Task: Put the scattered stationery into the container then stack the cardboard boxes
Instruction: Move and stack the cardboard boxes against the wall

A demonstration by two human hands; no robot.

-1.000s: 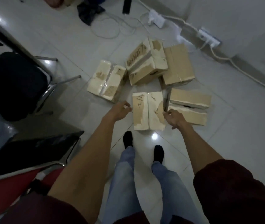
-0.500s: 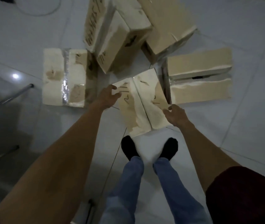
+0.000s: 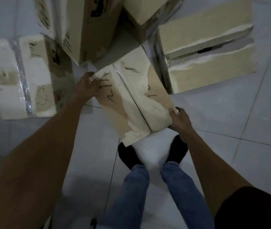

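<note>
1. Feet in dark socks point(image 3: 177, 151) stand on the pale tiled floor point(image 3: 230, 162), and the near corner of the held box overhangs the left one.
2. Both hands are closed on the middle cardboard box point(image 3: 134, 103). The right hand point(image 3: 179, 119) clamps its near right corner, thumb on top and fingers curled under the edge. The left hand point(image 3: 86, 86) grips the far left corner, fingertips hooked over the rim.
3. Judging by that grip, the stacking step is in hand. No stationery or container shows in this view, so that part cannot be judged.
4. The box sits skewed, its near end seemingly raised off the floor; I cannot tell whether the far end is clear too.
5. The next move calls for a level lift and a carry to a base. The flat taped box on the left point(image 3: 22, 80) or the flat box on the right point(image 3: 209, 53) look like steady bases.
6. Farther off, a tall box with black writing point(image 3: 85, 27) leans close beside the held one, with another box point(image 3: 148, 9) behind. They crowd the lift path, so the box should come up before it goes sideways.
7. Compared with a second ago, the box, then flat and square to the feet, has turned at an angle, and the view has closed in.
</note>
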